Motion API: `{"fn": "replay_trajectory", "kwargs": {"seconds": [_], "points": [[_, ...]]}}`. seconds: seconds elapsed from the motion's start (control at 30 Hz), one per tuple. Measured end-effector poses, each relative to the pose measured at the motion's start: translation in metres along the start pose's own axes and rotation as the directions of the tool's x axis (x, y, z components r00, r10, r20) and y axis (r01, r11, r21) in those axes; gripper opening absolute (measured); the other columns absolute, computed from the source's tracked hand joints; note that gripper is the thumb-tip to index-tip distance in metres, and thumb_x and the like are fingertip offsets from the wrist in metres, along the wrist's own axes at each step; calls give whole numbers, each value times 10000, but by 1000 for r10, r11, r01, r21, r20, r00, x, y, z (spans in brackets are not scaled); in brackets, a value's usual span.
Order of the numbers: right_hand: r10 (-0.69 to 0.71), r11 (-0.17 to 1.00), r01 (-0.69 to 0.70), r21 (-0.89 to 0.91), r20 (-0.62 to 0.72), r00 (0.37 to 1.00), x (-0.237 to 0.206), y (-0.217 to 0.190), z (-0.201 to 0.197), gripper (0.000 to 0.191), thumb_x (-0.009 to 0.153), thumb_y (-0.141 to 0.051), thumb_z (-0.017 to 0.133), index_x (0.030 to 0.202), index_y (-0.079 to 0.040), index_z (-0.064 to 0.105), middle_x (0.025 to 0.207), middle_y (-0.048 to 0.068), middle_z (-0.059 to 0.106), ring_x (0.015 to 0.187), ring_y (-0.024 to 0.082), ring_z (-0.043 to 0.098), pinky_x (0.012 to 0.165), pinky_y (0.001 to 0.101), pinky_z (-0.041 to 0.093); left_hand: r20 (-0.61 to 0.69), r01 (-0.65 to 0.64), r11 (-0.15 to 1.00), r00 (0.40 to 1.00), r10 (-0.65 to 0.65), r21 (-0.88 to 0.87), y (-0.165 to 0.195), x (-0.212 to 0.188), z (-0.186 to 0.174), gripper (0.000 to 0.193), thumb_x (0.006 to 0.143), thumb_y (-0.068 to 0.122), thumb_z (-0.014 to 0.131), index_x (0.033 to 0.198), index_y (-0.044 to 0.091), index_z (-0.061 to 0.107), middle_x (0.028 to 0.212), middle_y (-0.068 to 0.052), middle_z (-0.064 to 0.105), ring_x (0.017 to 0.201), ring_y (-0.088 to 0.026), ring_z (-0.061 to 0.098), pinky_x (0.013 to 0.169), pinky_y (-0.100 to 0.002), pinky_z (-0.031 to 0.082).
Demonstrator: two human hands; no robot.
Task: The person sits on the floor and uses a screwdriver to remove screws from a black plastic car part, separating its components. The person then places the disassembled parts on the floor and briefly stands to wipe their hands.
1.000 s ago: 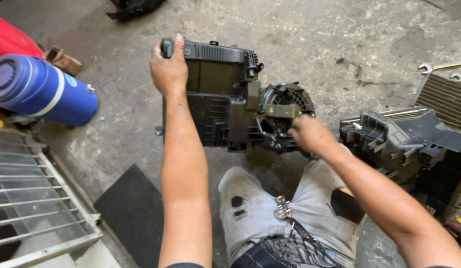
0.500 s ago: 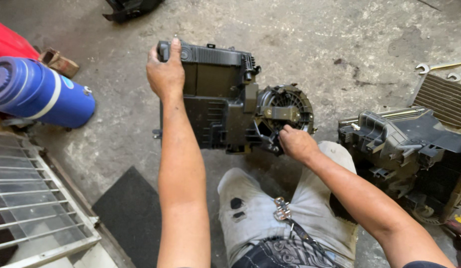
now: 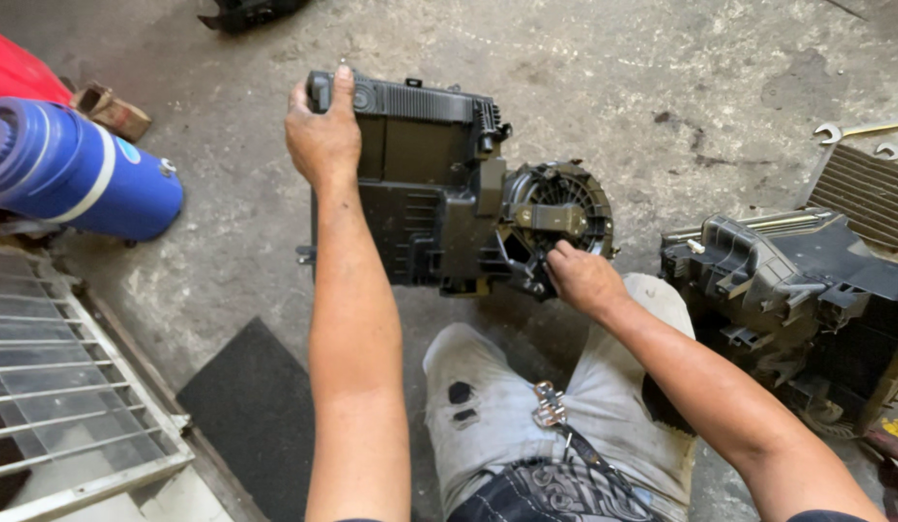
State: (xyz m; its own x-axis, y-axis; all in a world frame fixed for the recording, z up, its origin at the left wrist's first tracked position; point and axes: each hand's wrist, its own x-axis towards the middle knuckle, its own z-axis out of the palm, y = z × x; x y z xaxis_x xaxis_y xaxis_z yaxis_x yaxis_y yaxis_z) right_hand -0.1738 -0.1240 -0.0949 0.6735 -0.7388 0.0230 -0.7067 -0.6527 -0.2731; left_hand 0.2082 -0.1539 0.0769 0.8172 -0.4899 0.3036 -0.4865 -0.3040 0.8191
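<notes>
Our left hand (image 3: 321, 135): fingers curled over the far-left top corner of the black plastic housing (image 3: 420, 184), closed on its ribbed edge. Our right hand (image 3: 584, 280): fingers bent and pinched at the near rim of the round blower cage (image 3: 557, 215); how firmly it holds we cannot tell.

Housing: boxy, matte moulded plastic, ribbed and stepped, dusty; it stands on the concrete floor (image 3: 662, 77) just beyond our knees, at the centre of the scene. Blower cage: circular, slatted, with a flat bar across its face, fixed to the housing's right side.

To the right, well apart: a second black plastic unit (image 3: 787, 290), angular, with clips and ducts; beyond it a finned metal core (image 3: 869, 198) and two steel spanners (image 3: 855, 130).

To the left: a smooth blue cylinder (image 3: 72, 169) with a white band, lying down; nearer, a white wire grille (image 3: 53, 367) and a dark flat mat (image 3: 246, 406).

Floor: rough, stained grey concrete.
</notes>
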Motion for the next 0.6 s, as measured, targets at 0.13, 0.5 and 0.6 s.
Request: {"fn": "replay_trajectory", "kwargs": {"seconds": [0.13,0.5,0.6], "points": [[-12,998,18,63,-92,996,0,-1,-4,281,892,-278,667,988,-23,597,977,180,606,753,398,675,636,499,556,-7,-12,1000,1000,12,-8,6,-2,-6,622,811,624,758,1174,120,722,1043,-135,783,1006,-325,735,881,-434,546],[145,983,-114,142,-230,962,-49,4,-80,189,912,-224,665,934,-40,629,890,176,658,813,399,681,705,498,553,9,-61,997,998,60,42,-10,4,-5,671,844,643,756,1190,70,716,1107,-185,755,1056,-365,711,922,-452,523],[497,857,-475,200,-77,864,-127,45,-127,246,882,-283,695,967,-52,707,901,204,710,855,399,702,760,483,562,45,-55,977,998,47,204,7,-2,-27,761,843,688,765,1205,23,687,1173,-221,704,1108,-421,635,937,-495,460]]}}
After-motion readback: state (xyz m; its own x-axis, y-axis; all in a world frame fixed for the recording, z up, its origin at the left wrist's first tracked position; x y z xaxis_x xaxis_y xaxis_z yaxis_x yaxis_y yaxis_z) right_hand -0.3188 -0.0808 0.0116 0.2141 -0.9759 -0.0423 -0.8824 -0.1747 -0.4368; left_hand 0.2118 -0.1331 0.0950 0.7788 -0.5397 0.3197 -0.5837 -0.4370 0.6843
